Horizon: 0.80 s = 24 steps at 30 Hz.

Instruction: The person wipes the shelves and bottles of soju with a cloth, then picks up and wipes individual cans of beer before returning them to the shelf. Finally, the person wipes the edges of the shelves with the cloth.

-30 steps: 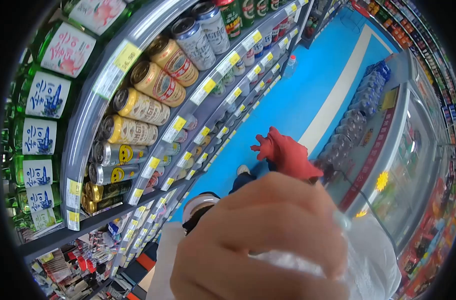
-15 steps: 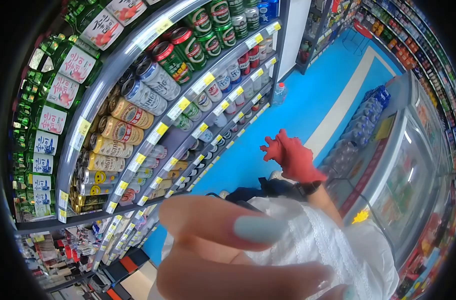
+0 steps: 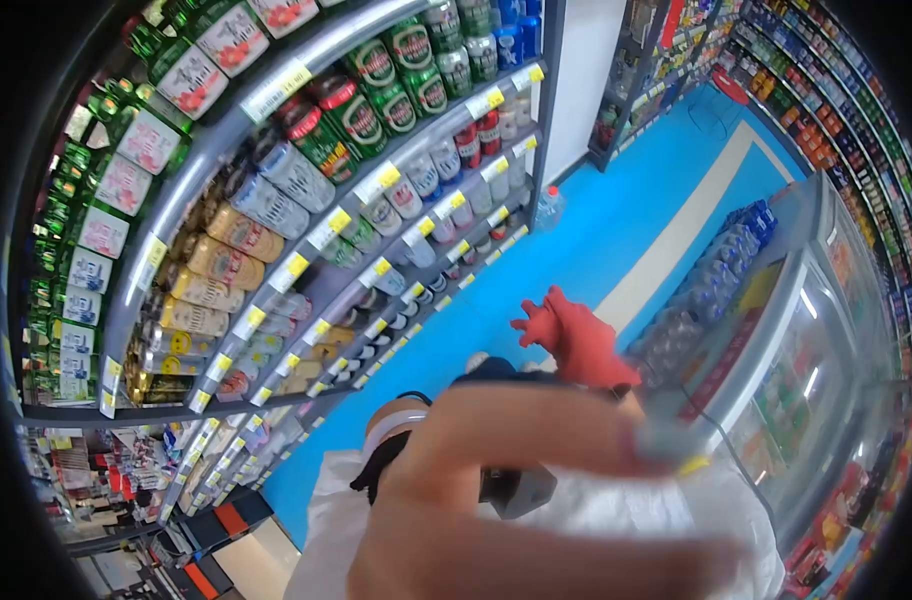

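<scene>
My left hand [image 3: 516, 440] is bare and raised close to the lens, blurred by motion. Its fingers stretch rightward, apart, with light polish on a nail and nothing visible between them. A white band circles its wrist. Beyond it, my right hand [image 3: 576, 340] wears a red rubber glove [image 3: 586, 350]. The gloved fingers are spread and slightly bent over the blue floor, and no held thing shows. White clothing [image 3: 616, 510] covers my body below. The left hand hides part of the right forearm.
A shelf of drink cans [image 3: 376, 90] and green bottles [image 3: 86, 230] fills the left side. A glass-topped freezer [image 3: 786, 370] and packed bottles [image 3: 711, 280] stand right. A large water bottle [image 3: 549, 208] is on the floor [image 3: 486, 320]. A red stool [image 3: 728, 88] stands far back.
My left hand has shifted rightward and blurred; its wrist band now shows. The gloved right hand sits slightly lower in view, still spread. The view has tilted a little.
</scene>
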Tool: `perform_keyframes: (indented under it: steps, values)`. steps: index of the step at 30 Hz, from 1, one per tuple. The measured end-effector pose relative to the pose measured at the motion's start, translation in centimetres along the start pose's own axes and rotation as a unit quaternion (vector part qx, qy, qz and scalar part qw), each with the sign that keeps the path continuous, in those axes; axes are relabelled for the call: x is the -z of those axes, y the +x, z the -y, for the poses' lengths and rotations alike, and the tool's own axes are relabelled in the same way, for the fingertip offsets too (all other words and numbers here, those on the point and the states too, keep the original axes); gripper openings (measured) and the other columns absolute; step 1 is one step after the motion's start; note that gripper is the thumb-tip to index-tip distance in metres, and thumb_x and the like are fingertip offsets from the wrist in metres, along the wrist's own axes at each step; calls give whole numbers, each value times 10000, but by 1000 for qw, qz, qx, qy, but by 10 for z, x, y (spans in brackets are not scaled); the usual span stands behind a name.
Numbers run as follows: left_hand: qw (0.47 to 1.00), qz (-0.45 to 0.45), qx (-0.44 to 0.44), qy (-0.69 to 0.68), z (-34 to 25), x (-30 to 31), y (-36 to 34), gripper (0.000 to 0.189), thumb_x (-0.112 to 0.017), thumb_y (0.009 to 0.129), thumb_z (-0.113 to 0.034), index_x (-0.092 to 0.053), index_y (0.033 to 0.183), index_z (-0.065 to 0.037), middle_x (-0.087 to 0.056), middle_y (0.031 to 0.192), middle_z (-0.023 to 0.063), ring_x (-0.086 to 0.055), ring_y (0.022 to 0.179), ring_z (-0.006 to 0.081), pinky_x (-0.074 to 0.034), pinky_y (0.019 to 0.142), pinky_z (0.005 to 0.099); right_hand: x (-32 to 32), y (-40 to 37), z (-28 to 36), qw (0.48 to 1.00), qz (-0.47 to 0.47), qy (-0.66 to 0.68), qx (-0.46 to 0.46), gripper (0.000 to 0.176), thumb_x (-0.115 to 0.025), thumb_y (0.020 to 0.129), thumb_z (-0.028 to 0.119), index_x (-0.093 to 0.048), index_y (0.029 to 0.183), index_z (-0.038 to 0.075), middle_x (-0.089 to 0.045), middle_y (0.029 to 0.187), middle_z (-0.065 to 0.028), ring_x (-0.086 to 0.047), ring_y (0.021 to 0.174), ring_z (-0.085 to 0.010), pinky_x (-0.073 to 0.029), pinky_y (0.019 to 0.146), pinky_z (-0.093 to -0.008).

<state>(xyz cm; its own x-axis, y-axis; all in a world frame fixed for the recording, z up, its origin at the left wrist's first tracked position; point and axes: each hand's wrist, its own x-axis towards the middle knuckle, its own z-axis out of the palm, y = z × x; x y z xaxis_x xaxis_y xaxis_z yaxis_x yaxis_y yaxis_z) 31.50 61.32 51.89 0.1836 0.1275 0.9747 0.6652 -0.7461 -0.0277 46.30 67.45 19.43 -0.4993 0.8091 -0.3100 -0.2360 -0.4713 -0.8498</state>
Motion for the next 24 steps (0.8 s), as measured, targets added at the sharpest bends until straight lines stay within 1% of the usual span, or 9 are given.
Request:
perform_keyframes:
  steps: [2, 5, 9, 10, 12, 16, 18, 22, 24]
  values:
    - [999, 0, -38, 8, 13, -5, 5, 89, -712, 758, -140, -684, 843, -127, -599, 777, -21, -558, 716, 133, -478, 764, 318, -6, 15, -1, 959, -14, 278, -60, 332, -559, 992, 214, -486, 1206, -29, -658, 1068, -198, -668, 1006, -308, -517, 888, -401]
    - [996, 4, -82, 20, 25, -7, 12, 142, -731, 728, -129, -712, 869, -134, -623, 783, -13, -582, 714, 131, -498, 752, 310, -7, -27, 30, 921, 31, -293, 254, 283, -504, 1015, 276, -533, 1113, 12, -678, 1030, -163, -644, 1058, -273, -526, 867, -401]
    - [989, -96, -68, 91, 6, -9, 21, 168, -745, 573, -162, -713, 736, -141, -622, 733, -31, -588, 678, 141, -512, 653, 315, 59, 39, -70, 870, -98, -392, 282, 358, -423, 1007, 440, -576, 1095, 128, -657, 1119, -126, -674, 941, -274, -532, 796, -390]
    - [987, -101, -76, 95, -11, 14, 34, 168, -745, 573, -162, -713, 736, -141, -622, 733, -31, -588, 678, 141, -512, 653, 315, 13, 11, 13, 896, -58, -435, 75, 351, -489, 988, 413, -560, 1125, 98, -660, 1154, -153, -654, 1023, -311, -526, 843, -426]
    - [956, 258, 76, 116, -36, 68, 54, 184, -725, 547, -190, -705, 718, -124, -604, 710, -24, -603, 679, 157, -503, 636, 300, 10, 22, 7, 997, 19, -69, 33, 363, -513, 990, 334, -524, 1196, 35, -636, 1232, -204, -638, 1081, -363, -518, 884, -457]
    - [965, -12, 231, 121, -45, 25, 50, 117, -721, 585, -205, -686, 663, -125, -603, 659, 4, -594, 658, 192, -475, 580, 267, -3, 34, 16, 867, 111, -468, 131, 360, -479, 1020, 224, -463, 1261, -43, -548, 1352, -273, -600, 1139, -429, -524, 874, -494]
    - [981, 33, 146, 121, -34, 31, 55, 124, -704, 615, -205, -686, 699, -115, -609, 687, 12, -600, 687, 193, -474, 610, 283, 18, 79, -53, 992, 100, -62, 50, 432, -529, 999, 226, -434, 1302, -67, -521, 1410, -225, -599, 1153, -405, -526, 856, -510]
    - [984, 165, 38, 54, -22, 37, 61, 147, -670, 675, -203, -685, 773, -95, -620, 744, 28, -611, 746, 197, -473, 670, 315, -18, 46, 17, 962, 28, -254, -99, 548, -645, 922, 194, -428, 1412, 80, -566, 1389, -98, -571, 1209, -351, -505, 896, -507]
    - [976, 216, 14, 18, -16, 32, 61, 161, -653, 705, -202, -684, 809, -85, -625, 772, 36, -617, 776, 198, -473, 700, 331, -26, 31, 32, 927, 36, -373, -11, 492, -633, 930, 206, -455, 1369, 74, -595, 1311, -106, -589, 1157, -350, -510, 873, -489]
